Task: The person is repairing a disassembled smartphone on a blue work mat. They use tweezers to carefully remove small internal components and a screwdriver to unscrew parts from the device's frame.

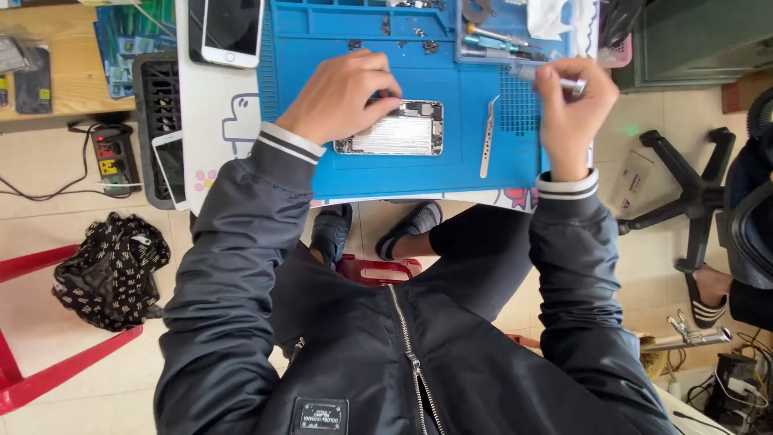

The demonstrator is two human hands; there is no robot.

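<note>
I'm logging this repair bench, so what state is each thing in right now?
Opened phone: back up, insides exposed, flat on the blue mat.
Left hand: pressing on the opened phone's left end.
Right hand: grip closed on a silver screwdriver, lifted off the mat.
Tweezers: lying loose on the mat.
White phone: screen dark, face up.

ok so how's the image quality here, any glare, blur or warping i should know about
Head view: even, soft daylight with only faint shadows under the left hand on the opened phone; mild glare on the white phone's screen; the right hand and the silver tool it grips look slightly soft; wide-lens bending curves the blue mat edges and stretches the jacket sleeves.
</note>
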